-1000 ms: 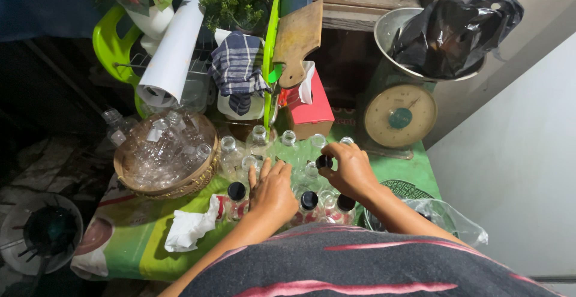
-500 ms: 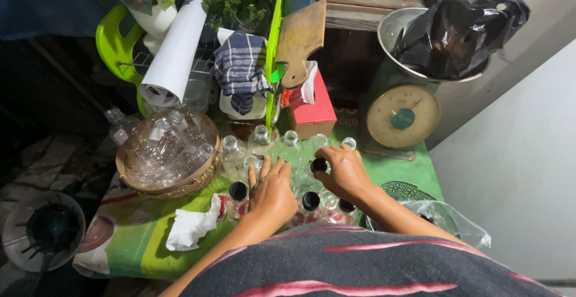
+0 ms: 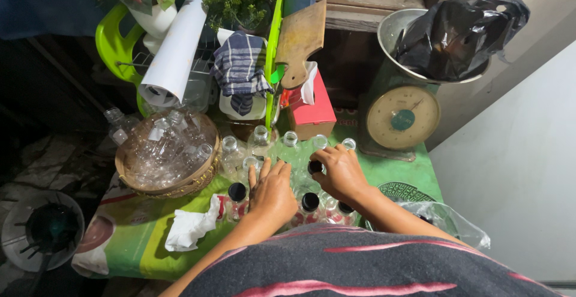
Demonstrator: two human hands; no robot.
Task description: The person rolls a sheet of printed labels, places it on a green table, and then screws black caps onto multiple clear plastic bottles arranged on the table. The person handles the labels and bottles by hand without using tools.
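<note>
The right hand (image 3: 339,171) pinches a black cap (image 3: 314,167) onto a clear bottle (image 3: 300,180) while the left hand (image 3: 271,192), fingers spread, steadies neighbouring bottles just beside that grip.

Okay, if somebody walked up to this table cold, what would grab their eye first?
Probably the cluster of clear plastic bottles at the table's middle, where the left hand rests on them and the right hand grips a black cap. Left of them sits a woven basket heaped with empty bottles. At the back right stands a dial scale, its pan holding a black plastic bag.
</note>
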